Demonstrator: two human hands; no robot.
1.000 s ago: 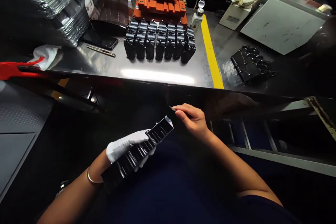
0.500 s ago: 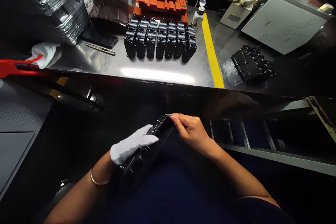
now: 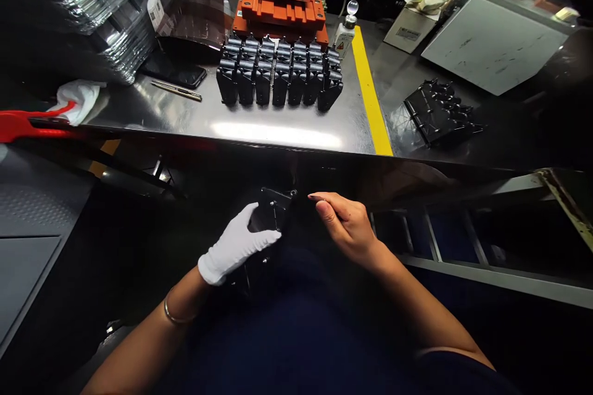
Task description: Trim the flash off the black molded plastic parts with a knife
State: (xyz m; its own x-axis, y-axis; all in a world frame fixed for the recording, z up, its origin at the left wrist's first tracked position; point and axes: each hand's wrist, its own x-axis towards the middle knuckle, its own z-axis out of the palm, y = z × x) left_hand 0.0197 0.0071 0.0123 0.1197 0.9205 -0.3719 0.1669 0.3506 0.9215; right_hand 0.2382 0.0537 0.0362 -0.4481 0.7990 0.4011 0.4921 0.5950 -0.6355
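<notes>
The black moulded plastic part (image 3: pixel 273 213) looks light, stiff and glossy, so probably slippery, and is best held by its ribbed body. It sits above the person's lap, gripped by the fingers (image 3: pixel 259 225) of the white-gloved left hand (image 3: pixel 236 247). Just beside it, the bare right hand (image 3: pixel 347 225) pinches something too small to identify, and the steel tabletop (image 3: pixel 278 133) lies beyond.

Strip of glare on steel bench (image 3: pixel 278 134); foreground dim; edges fisheye-warped.
</notes>
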